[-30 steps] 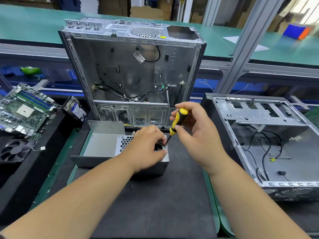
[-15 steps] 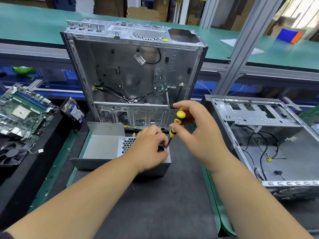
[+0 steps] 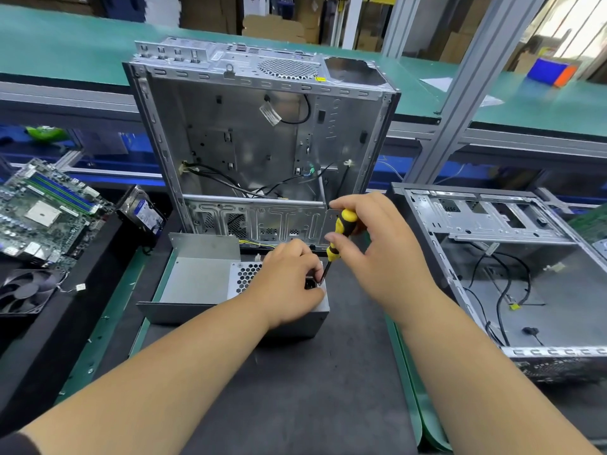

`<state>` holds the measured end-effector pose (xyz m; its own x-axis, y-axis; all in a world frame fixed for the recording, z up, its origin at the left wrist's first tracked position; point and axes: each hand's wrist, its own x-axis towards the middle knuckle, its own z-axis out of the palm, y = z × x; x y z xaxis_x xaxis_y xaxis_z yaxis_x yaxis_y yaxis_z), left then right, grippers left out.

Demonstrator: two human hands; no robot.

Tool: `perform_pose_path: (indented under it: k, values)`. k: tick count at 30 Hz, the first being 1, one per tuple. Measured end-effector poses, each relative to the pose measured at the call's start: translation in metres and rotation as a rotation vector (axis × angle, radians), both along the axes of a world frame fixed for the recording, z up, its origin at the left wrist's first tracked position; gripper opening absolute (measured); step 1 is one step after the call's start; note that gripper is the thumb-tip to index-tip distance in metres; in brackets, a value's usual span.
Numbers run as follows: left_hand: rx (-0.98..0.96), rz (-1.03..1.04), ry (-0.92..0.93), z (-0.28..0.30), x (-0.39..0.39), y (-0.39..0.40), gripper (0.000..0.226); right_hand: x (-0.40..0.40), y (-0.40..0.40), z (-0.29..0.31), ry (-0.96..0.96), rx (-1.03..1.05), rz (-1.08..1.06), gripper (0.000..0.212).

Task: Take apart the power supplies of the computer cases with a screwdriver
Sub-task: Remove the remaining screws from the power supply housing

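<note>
Centre of frame: a grey sheet-metal power supply box with a honeycomb vent lies on a dark grey mat, its cover part open toward the left. The left hand rests on its right end, fingers curled over the top edge and gripping the box near the black socket. The right hand, just right of it, pinches a yellow-and-black-handled screwdriver between thumb and fingers; the tool tilts, handle up and right, tip down at the box's upper right corner beside the left fingertips.

Directly behind, upper centre: an upright stripped silver computer case, open side facing the camera, loose black cables inside. Right of frame: a second silver case lying flat, open side up, cables inside. Left edge: a green motherboard, a black cooling fan below it, and a hard drive with a blue label leaning just beside the board.
</note>
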<state>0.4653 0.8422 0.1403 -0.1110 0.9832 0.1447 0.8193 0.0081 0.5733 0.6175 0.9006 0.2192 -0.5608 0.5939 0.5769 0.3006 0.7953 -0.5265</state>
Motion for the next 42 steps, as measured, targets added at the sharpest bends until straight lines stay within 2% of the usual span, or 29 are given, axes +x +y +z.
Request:
perform_pose_path:
  k: [4, 11, 14, 18, 22, 29, 31, 34, 37, 42]
  values:
    - [0.004, 0.008, -0.008, 0.0, -0.001, 0.0, 0.021, 0.004, 0.0, 0.0, -0.013, -0.075, 0.055, 0.044]
    - [0.017, 0.007, -0.031, -0.002, -0.001, 0.001, 0.02, 0.0, 0.001, 0.001, -0.043, 0.049, 0.013, 0.028]
    - [0.014, 0.005, -0.02, 0.0, -0.001, 0.001, 0.019, -0.001, 0.002, -0.001, -0.028, 0.058, 0.018, 0.032]
    - [-0.024, -0.009, 0.059, 0.002, 0.0, 0.002, 0.016, 0.002, 0.001, -0.002, -0.006, -0.067, 0.047, 0.048]
    - [-0.032, -0.027, 0.226, 0.006, 0.003, 0.007, 0.017, 0.004, 0.002, -0.002, 0.029, -0.174, 0.089, 0.05]
    - [-0.027, -0.023, 0.414, 0.005, 0.005, 0.011, 0.016, 0.01, 0.008, -0.001, 0.145, -0.282, 0.096, 0.047]
    - [-0.035, -0.026, 0.36, 0.007, 0.004, 0.011, 0.016, 0.012, 0.008, -0.001, 0.203, -0.308, 0.089, 0.044]
    - [0.0, -0.011, 0.1, 0.014, -0.005, 0.007, 0.005, 0.012, 0.007, 0.0, 0.328, -0.372, 0.08, 0.042]
    - [0.041, 0.064, -0.042, 0.019, -0.02, -0.001, 0.015, 0.01, 0.007, 0.001, 0.429, -0.41, 0.055, 0.039]
    - [0.103, 0.263, -0.183, 0.014, -0.061, -0.023, 0.023, -0.003, 0.0, -0.006, 0.462, -0.474, 0.052, 0.041]
